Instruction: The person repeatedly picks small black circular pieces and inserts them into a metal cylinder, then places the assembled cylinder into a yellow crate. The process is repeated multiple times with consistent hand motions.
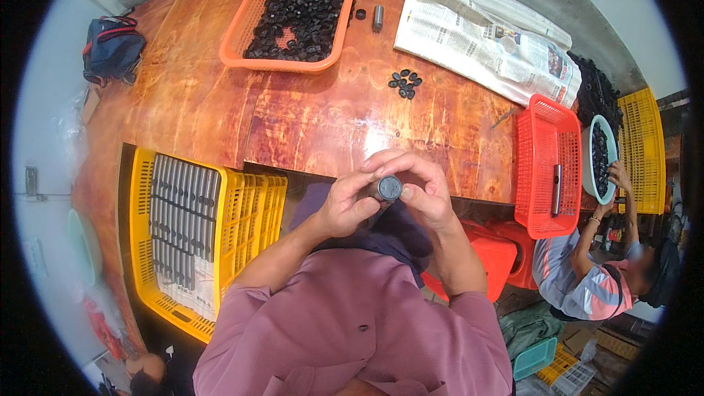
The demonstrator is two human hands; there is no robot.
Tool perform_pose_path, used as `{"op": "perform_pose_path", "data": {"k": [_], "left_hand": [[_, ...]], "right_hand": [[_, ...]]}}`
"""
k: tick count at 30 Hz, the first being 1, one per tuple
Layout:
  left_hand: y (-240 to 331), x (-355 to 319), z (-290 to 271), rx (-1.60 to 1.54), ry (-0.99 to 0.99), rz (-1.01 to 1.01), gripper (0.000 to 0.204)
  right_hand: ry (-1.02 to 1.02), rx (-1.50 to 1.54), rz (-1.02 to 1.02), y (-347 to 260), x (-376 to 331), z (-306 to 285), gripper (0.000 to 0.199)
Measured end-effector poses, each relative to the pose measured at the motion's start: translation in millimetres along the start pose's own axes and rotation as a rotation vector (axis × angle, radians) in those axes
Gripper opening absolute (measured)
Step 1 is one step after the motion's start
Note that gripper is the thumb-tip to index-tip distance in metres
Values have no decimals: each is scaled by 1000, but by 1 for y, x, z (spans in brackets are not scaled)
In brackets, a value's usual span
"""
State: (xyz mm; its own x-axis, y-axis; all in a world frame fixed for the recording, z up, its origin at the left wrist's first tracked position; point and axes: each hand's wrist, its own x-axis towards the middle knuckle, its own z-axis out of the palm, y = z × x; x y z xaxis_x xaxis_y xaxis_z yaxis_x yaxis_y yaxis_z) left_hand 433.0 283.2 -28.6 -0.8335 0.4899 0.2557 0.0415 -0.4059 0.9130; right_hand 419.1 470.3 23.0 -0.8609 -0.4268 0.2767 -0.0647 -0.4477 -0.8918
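Between my two hands, just off the table's near edge, is a metal tube with a round black cap (389, 188) turned up toward me. My left hand (345, 199) is closed round the tube's side. The fingers of my right hand (425, 189) curl over its far side, with the thumb beside the cap. The tube's lower part is hidden by the hands. A small group of black caps (405, 84) lies on the table beyond my hands. Farther back, another short metal tube (378, 19) stands near a single black cap (360, 14).
An orange basket (295, 66) holds many black caps. At left, a yellow crate (249, 209) contains rows of capped tubes (183, 202). Newspapers (484, 44) lie at back right, near a red basket (528, 169) with one tube (557, 189). A co-worker (594, 279) handles a pale bowl (592, 176).
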Motion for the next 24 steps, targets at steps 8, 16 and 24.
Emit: {"op": "perform_pose_path", "data": {"k": [8, 16, 24], "left_hand": [[1, 4, 7, -36, 48, 38, 46], [5, 4, 10, 28, 48, -39, 61], [10, 14, 16, -26, 214, 80, 55]], "right_hand": [[42, 46, 65, 7, -4, -2, 41], [27, 83, 85, -3, -1, -1, 52], [273, -208, 75, 9, -1, 16, 61]]}}
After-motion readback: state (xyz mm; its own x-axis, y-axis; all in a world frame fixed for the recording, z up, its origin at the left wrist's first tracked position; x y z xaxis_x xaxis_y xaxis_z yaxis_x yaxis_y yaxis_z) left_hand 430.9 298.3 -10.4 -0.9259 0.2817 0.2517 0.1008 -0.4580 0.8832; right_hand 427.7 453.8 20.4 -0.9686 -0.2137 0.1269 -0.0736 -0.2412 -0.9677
